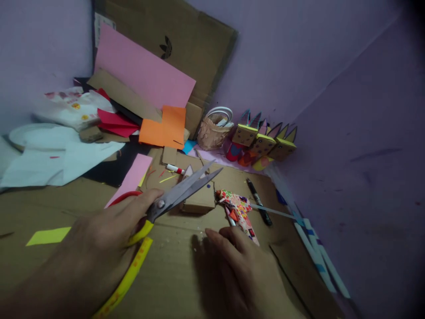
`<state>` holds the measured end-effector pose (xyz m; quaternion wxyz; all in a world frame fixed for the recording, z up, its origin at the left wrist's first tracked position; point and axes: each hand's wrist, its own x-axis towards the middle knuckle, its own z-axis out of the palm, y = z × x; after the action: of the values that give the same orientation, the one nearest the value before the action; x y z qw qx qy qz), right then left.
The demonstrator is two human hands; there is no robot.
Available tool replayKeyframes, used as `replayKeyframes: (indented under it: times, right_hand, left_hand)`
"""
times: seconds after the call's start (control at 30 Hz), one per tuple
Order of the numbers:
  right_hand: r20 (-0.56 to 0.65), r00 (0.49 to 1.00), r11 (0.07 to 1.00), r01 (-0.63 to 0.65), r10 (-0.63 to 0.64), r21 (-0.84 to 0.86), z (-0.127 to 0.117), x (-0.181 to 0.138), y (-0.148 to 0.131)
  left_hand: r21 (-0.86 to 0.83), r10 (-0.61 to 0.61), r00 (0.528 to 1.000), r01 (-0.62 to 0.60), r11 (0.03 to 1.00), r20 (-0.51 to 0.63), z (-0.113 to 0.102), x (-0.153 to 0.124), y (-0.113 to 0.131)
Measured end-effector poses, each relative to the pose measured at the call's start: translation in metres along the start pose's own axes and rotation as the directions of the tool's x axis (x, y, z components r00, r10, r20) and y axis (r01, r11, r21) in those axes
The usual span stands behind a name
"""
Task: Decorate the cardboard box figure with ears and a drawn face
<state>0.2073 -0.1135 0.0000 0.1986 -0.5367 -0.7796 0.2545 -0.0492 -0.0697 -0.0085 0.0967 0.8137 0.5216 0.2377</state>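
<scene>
My left hand (pixel 96 248) grips a pair of scissors (pixel 172 197) by its red and yellow handles; the grey blades are slightly apart and point up and right. Just under the blade tips sits a small cardboard block (pixel 199 201). My right hand (pixel 239 261) rests on the cardboard sheet (pixel 172 274) with its fingers curled around the lower end of a crumpled, colourfully printed paper piece (pixel 239 210), which reaches up towards the block.
A black marker (pixel 259 201) and a red-capped pen (pixel 175 169) lie beyond. Paper-eared cardboard figures (pixel 262 141) and a small woven basket (pixel 214 130) stand by the purple wall. Pink, orange and red sheets (pixel 162 126) pile at the back left. A yellow strip (pixel 48 236) lies left.
</scene>
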Motion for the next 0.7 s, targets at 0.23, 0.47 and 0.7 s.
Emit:
replayKeyframes:
  times: [0.23,0.47,0.7]
  right_hand:
    - [0.045,0.987,0.799,0.154,-0.157,-0.581,0.016,0.005,0.013]
    - [-0.017,0.990,0.879,0.117,-0.140,-0.463,0.018,0.005,0.014]
    - [0.045,0.888,0.433,-0.267,0.458,0.861,0.002,0.015,-0.004]
  left_hand:
    - [0.033,0.126,0.985,-0.123,0.992,-0.115,-0.007,0.002,0.008]
    - [0.036,0.142,0.980,-0.139,0.990,-0.136,-0.007,0.001,0.006]
    - [-0.066,0.092,0.992,-0.098,0.993,-0.089,-0.005,-0.002,0.004]
